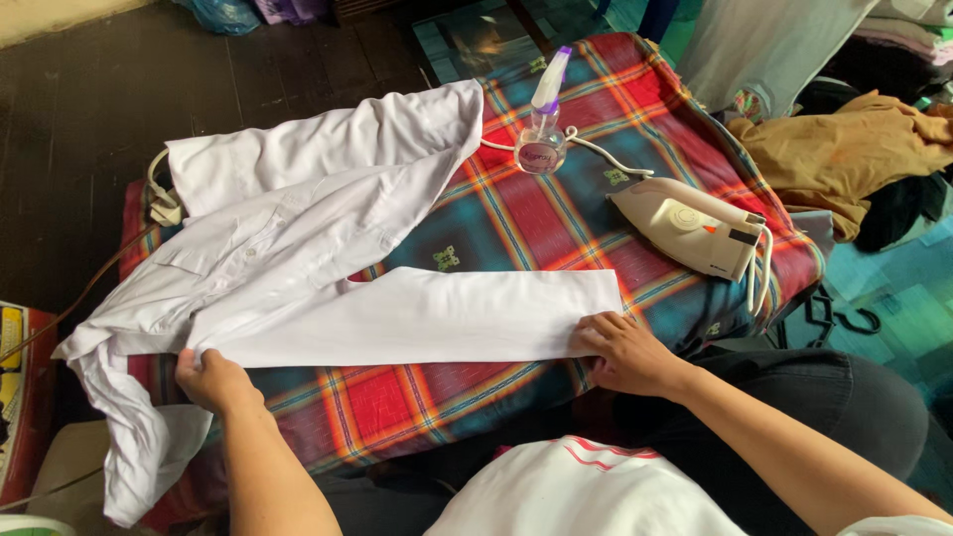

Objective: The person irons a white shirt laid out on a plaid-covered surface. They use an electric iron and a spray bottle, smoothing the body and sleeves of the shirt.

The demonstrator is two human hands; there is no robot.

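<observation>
White shirt (298, 228) lay spread on a plaid cloth (516, 223) covering a low counter, w/ one sleeve (417, 316) pulled out flat along the near edge of the cloth. Rest of the shirt was bunched toward the far left of the cloth, and one end hung off the left edge.

Left hand (210, 380) was at the shoulder end of the sleeve, fingers clenched on the fabric. Right hand (623, 352) was at the cuff end, fingers pressed down flat on the cloth, pinning the cuff rather than closing round it. Sleeve looked taut between the two hands.

Iron (695, 236) lay right of the sleeve, just beyond the cuff end, near the right edge of the cloth, cord looping off the side. Spray bottle (543, 134) stood further back on the cloth, just beside the shirt's collar end. Brown garment (844, 159) in a heap lay off the cloth, beyond the iron.

Risks, as a judgement: iron sat close to the edge, so a tug on the cord or cloth could drop it. Can't tell if it was hot; if so, the right hand was near enough to brush it. The hanging part of the shirt could drag the sleeve out of line if the left hand let go.
</observation>
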